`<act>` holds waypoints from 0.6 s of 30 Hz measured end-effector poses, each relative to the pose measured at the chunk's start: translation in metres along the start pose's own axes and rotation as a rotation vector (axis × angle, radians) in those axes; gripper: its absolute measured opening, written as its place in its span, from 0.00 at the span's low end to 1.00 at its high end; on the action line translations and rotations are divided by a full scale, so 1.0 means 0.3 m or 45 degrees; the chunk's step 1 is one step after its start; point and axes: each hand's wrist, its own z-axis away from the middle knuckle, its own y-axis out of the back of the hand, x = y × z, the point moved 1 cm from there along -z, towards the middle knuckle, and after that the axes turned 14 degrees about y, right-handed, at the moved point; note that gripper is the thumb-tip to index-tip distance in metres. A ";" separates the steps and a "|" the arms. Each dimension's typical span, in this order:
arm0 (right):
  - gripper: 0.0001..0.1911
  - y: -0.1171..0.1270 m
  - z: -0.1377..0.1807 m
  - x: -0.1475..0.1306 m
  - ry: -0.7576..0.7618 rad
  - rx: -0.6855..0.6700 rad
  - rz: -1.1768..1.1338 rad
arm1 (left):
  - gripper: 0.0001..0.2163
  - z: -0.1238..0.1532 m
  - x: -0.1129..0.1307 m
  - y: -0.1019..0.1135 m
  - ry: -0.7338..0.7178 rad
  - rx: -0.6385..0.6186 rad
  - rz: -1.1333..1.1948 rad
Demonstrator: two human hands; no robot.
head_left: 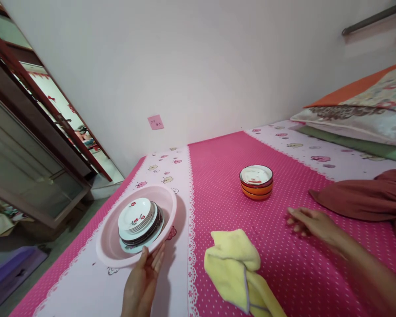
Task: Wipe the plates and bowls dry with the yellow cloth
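On my feed the basin (109, 235) is pale pink, wide and round, and stands on the sheet (214, 171) to the left. Inside it sits a pile of plates (135, 215), larger toward the bottom. The top plate is white with red flowers and green leaves; lower down I see dark edges, then a pale bluish plate with a pattern at its rim. Right of centre stands a stack of bowls (256, 190), orange outside with dark rims; the top bowl is white within, with a red mark.

I have the left hand (144, 273) at the basin's near rim, thumb lapped over it and fingers against the outside, so the rim is pinched between them. The right hand (308, 222) is bare of any object, fingers loosely bent and thumb apart, near the bowls but not touching them. Between the 2 hands lies a crumpled yellow cloth (232, 264) with a grey-edged seam.

The cloth runs off the bottom of my view. The plates overlap too closely for me to count, the lowest patterns are mostly covered, and the left fingertips are partly hidden.
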 end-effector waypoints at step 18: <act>0.39 -0.079 -0.421 -0.253 -0.118 0.154 0.037 | 0.06 0.039 -0.199 -0.130 0.208 -0.218 -0.394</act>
